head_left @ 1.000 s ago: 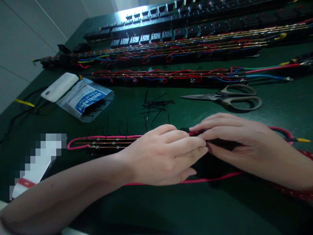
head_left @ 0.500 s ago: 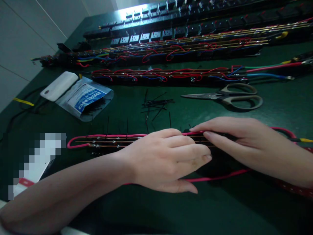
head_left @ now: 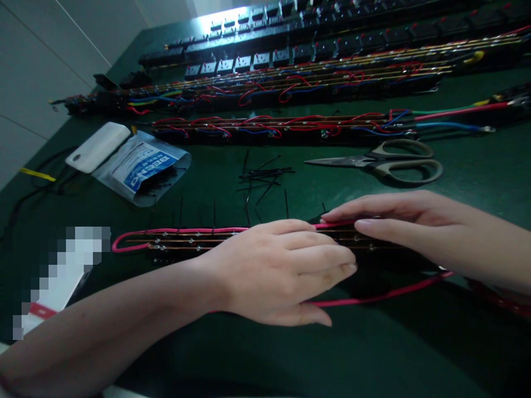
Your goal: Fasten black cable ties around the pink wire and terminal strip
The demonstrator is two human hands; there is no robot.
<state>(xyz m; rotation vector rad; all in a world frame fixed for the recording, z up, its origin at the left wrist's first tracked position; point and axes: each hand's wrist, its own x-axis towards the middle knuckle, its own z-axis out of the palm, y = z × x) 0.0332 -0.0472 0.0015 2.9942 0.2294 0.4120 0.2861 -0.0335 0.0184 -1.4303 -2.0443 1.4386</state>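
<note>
A green desk (head_left: 315, 354) carries everything. Along its back lie at least three long wired strips (head_left: 265, 128), with two rows of black socket-like blocks among them. The near strip (head_left: 191, 241) lies in front of the person, partly under both hands, with three copper rods along it.

A red cable (head_left: 199, 230) runs along its far edge and loops back at the left end. The left hand (head_left: 286, 271) lies across the strip, fingers together, thumb apart; whether it grips anything underneath cannot be told. The right hand (head_left: 431, 229) is half curled, fingertips at the red cable; whether it pinches cannot be told.

At left is one white item with a red band (head_left: 77, 290), mostly pixelated. One clear bag (head_left: 145, 168) holds many black ties; its blue label starts "BE" and ends "NO", the middle unclear. One pair of scissors (head_left: 369, 161) and one white slab (head_left: 98, 146) lie beyond the strip.

Smallest are the loose black ties (head_left: 265, 176), too tangled to count, and at least four upright ties (head_left: 286, 204) along the cable.
</note>
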